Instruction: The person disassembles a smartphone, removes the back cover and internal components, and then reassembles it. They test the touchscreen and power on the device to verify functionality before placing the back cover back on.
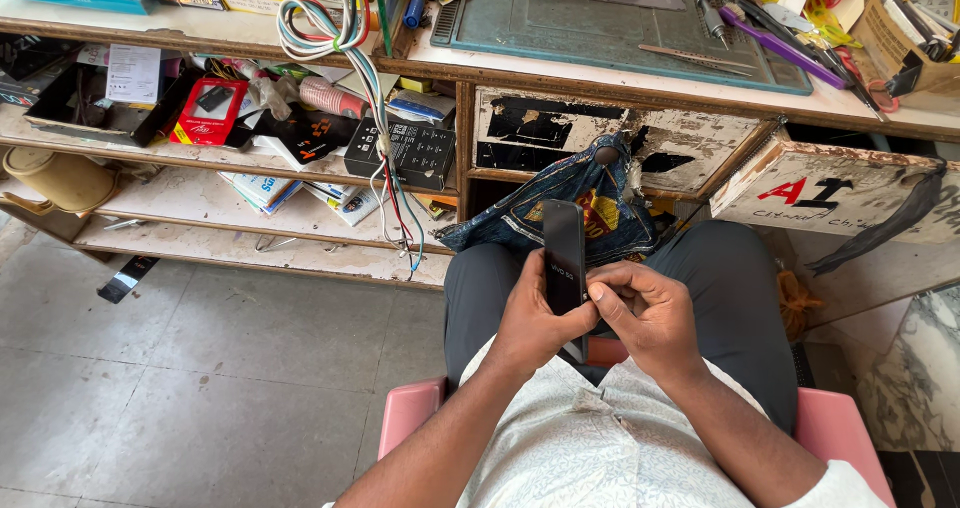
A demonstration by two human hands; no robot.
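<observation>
The bench [640,80] stretches across the top of my view, its edge worn and chipped, with a green work mat [600,18] lying on it and a scatter of tools on the mat's right side. Left of it, open shelves [210,198] hold boxes and papers, and a bundle of coloured wires [372,88] hangs down over their front. Below lies the grey tiled floor [200,368]. I sit on a pink chair [410,413], my dark trousers filling the middle, and a blue patterned cloth bag [600,203] hangs from the bench just beyond my knees.

Over my lap I hold a black phone [563,258], upright, its dark back toward me. My left hand [530,318] wraps it from the left, my grip clenched around its lower half. My right hand [645,308] meets it from the right, fingers curled in and the thumb tip pressed to the phone's right edge, so both hands are grasping it together.
</observation>
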